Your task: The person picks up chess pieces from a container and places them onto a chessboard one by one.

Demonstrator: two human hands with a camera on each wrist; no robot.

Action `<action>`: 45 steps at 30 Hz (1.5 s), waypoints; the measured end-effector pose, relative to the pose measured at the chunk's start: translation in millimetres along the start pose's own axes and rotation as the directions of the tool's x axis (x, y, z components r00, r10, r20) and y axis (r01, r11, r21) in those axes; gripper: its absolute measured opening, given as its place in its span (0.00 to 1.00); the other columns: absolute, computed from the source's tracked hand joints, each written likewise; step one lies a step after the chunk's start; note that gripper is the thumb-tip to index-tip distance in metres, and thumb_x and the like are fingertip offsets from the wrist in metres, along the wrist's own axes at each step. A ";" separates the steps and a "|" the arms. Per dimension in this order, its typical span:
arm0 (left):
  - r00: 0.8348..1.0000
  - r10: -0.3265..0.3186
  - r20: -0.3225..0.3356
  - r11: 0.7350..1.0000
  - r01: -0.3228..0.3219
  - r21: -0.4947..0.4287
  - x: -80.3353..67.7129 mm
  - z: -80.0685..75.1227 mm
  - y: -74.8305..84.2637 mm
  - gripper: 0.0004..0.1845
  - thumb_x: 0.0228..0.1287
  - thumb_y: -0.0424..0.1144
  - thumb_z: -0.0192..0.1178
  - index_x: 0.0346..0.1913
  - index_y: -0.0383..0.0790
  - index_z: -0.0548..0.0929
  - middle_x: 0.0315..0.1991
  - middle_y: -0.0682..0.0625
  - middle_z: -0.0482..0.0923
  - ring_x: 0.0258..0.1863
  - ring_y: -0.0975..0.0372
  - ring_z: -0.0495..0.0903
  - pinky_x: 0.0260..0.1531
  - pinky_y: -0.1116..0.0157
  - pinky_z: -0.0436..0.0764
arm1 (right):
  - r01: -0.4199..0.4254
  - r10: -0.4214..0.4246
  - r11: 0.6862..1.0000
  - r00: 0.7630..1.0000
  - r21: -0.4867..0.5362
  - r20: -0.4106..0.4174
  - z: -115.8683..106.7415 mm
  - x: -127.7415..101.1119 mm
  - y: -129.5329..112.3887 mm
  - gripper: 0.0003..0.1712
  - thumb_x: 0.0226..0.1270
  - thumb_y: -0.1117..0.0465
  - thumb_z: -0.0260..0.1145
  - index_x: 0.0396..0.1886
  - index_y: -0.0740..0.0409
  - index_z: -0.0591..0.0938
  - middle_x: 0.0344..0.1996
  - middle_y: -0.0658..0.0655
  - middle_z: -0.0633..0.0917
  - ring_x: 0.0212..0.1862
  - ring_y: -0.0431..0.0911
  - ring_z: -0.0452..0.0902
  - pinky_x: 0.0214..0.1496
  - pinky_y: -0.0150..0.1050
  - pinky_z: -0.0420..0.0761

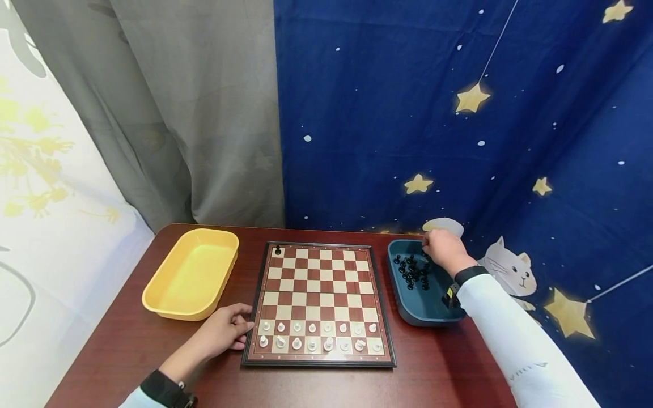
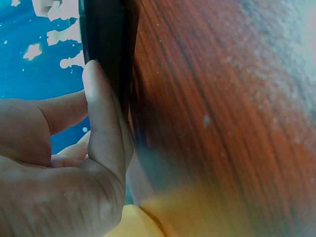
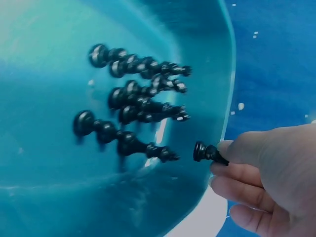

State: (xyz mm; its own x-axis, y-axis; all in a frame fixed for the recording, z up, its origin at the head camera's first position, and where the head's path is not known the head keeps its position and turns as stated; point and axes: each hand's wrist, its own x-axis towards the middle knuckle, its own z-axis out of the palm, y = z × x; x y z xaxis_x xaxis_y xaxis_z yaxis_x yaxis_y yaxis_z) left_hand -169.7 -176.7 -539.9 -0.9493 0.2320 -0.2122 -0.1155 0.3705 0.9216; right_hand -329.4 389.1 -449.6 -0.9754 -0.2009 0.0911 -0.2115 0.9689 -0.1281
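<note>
A chessboard (image 1: 320, 294) lies on the table, with two rows of white chess pieces (image 1: 328, 344) along its near side and one black chess piece (image 1: 278, 250) in the far left corner. My left hand (image 1: 227, 330) touches the board's left edge; in the left wrist view its fairly straight finger (image 2: 104, 118) lies against the dark rim. Over the far side of the blue bin (image 1: 425, 317), my right hand (image 1: 446, 249) pinches a black chess piece (image 3: 205, 152) between thumb and fingers, its top hidden. Several black pieces (image 3: 131, 143) lie in the bin.
A yellow bin (image 1: 191, 277) stands left of the board on the red-brown table (image 1: 306, 388). Behind the table hang a grey curtain (image 1: 229, 113) and a blue starry curtain (image 1: 382, 113). A small black object with a yellow mark (image 1: 451, 296) is by the right wrist.
</note>
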 end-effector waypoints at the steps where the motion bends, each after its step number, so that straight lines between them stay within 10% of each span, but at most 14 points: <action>1: 1.000 -0.001 -0.001 1.000 0.001 0.001 0.0 -0.2 -0.5 0.20 0.78 0.27 0.66 0.67 0.22 0.77 0.32 0.45 0.81 0.27 0.58 0.83 0.26 0.58 0.92 | 0.002 -0.002 1.000 1.000 0.012 -0.002 -1.5 0.6 -1.2 0.04 0.75 0.69 0.73 0.36 0.62 0.89 0.30 0.57 0.85 0.31 0.52 0.78 0.36 0.52 0.83; 10: 1.000 -0.016 -0.009 1.000 0.016 0.011 -1.4 -1.5 0.0 0.20 0.78 0.27 0.66 0.67 0.22 0.78 0.32 0.45 0.81 0.26 0.58 0.84 0.27 0.58 0.93 | 0.054 -0.055 0.995 0.998 0.090 0.010 -11.1 15.6 -30.4 0.09 0.77 0.69 0.70 0.50 0.66 0.91 0.43 0.64 0.91 0.41 0.56 0.85 0.47 0.57 0.89; 26: 1.000 -0.013 -0.014 1.000 0.014 0.027 3.5 -0.2 2.9 0.19 0.78 0.27 0.66 0.67 0.24 0.79 0.32 0.45 0.82 0.26 0.58 0.84 0.26 0.56 0.93 | 0.234 -0.241 0.960 0.970 0.155 0.029 -19.6 59.2 -171.3 0.10 0.81 0.64 0.70 0.54 0.58 0.92 0.48 0.57 0.91 0.43 0.50 0.86 0.50 0.49 0.88; 45: 1.000 -0.012 0.004 1.000 0.012 0.008 2.3 -1.9 1.6 0.20 0.78 0.27 0.66 0.67 0.23 0.78 0.33 0.44 0.82 0.27 0.58 0.83 0.28 0.57 0.93 | 0.417 -0.427 0.903 0.897 0.100 0.111 22.5 104.4 -297.0 0.06 0.81 0.61 0.72 0.51 0.55 0.92 0.49 0.55 0.91 0.46 0.47 0.85 0.51 0.44 0.87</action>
State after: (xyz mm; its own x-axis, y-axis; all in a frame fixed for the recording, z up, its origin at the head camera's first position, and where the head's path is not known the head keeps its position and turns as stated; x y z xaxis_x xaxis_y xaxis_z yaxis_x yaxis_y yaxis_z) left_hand -172.7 -177.2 -538.3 -0.9466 0.2313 -0.2244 -0.1244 0.3800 0.9166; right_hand -369.8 77.0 -424.2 -0.7920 -0.6099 0.0268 -0.6043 0.7770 -0.1766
